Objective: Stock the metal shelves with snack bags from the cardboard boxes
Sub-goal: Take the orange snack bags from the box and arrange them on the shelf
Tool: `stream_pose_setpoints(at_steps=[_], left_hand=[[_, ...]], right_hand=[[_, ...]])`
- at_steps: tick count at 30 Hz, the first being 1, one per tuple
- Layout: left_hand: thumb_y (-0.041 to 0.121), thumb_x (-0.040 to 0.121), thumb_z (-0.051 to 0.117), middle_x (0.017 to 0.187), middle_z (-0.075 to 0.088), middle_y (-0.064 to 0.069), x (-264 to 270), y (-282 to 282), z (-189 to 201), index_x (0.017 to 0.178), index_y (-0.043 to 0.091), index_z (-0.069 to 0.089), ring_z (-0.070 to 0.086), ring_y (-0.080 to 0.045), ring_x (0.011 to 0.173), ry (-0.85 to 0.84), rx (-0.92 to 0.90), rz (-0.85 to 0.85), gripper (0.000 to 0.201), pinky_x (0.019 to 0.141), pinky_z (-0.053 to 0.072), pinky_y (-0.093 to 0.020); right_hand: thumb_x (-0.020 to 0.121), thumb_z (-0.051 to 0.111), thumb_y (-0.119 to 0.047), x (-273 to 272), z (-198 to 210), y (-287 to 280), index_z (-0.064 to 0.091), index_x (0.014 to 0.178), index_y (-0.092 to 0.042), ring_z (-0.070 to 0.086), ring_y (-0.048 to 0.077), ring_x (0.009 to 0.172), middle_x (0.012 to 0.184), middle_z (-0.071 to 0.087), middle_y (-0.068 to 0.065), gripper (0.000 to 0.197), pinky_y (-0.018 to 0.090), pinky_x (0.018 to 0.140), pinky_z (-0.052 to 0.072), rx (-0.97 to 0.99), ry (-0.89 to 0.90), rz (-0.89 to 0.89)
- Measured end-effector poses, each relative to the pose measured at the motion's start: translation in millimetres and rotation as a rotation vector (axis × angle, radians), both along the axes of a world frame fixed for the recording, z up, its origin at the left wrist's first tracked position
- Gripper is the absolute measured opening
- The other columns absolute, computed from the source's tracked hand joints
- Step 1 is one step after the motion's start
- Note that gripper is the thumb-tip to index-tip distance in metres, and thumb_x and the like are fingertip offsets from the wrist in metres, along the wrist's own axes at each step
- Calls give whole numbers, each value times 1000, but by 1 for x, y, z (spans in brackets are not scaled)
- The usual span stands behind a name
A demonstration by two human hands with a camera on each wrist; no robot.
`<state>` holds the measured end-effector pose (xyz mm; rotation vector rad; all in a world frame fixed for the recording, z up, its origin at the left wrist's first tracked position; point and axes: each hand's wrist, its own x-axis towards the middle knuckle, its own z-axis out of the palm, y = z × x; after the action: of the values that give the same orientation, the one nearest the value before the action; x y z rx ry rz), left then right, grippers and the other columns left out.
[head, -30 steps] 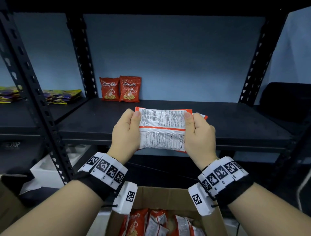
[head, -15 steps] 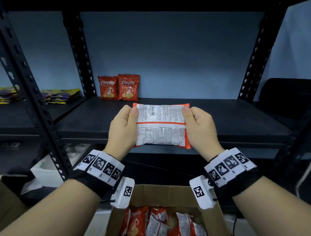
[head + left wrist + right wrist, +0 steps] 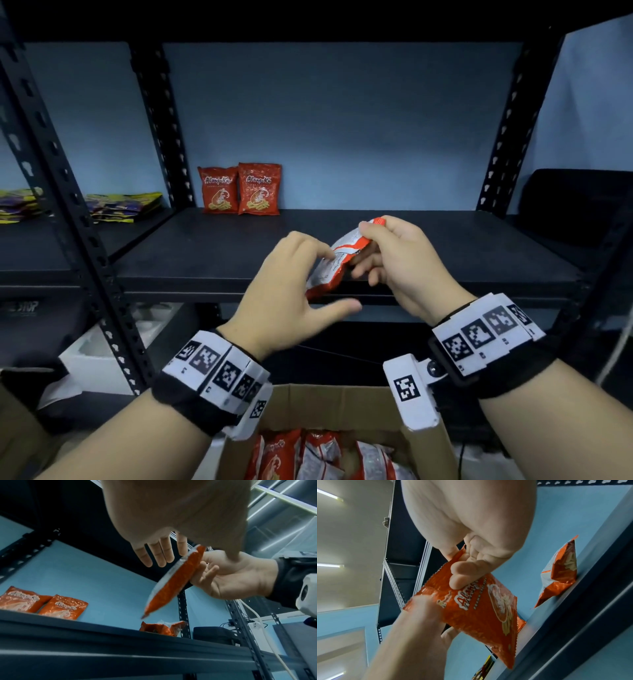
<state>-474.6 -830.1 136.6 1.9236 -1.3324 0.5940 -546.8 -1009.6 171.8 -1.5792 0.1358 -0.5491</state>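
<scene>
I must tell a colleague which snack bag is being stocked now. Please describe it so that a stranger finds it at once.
Start at the black metal shelf straight ahead, with two red bags upright at its back wall. In front of its front edge, the right hand pinches the top of one red snack bag, and the left hand is open beside it. Unlike its neighbours, this bag hangs tilted in the air.

We see a blue wall (image 3: 342, 120) at centre frame and ceiling strip lights (image 3: 329, 565) at the left edge.
</scene>
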Motion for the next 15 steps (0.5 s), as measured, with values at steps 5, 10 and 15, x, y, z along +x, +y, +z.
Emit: stream_pose_setpoints(at_steps=[5, 10, 15], left_hand=[[21, 95, 71, 91, 66, 14, 3, -3, 2, 99, 21, 66, 64, -4, 87, 106, -308, 88, 6, 78, 51, -24], [14, 96, 71, 94, 78, -1, 13, -3, 21, 99, 12, 75, 76, -16, 90, 693, -384, -52, 6, 76, 60, -29], [12, 91, 74, 100, 78, -14, 19, -5, 25, 102, 1, 76, 76, -30, 96, 900, -241, -185, 16, 87, 61, -44]], right_hand=[[100, 63, -40, -1, -1, -3, 60, 87, -8, 64, 18, 56, 70, 70, 10, 35, 27, 45, 46, -104, 0, -85], [73, 90, -45, -6, -6, -12, 59, 109, -21, 69, 2, 74, 92, 72, -4, 52, 21, 67, 54, -327, 13, -114], [80, 88, -15, -7, -6, -3, 72, 95, -6, 78, 18, 78, 87, 79, 5, 24, 25, 64, 60, -175, 60, 87]])
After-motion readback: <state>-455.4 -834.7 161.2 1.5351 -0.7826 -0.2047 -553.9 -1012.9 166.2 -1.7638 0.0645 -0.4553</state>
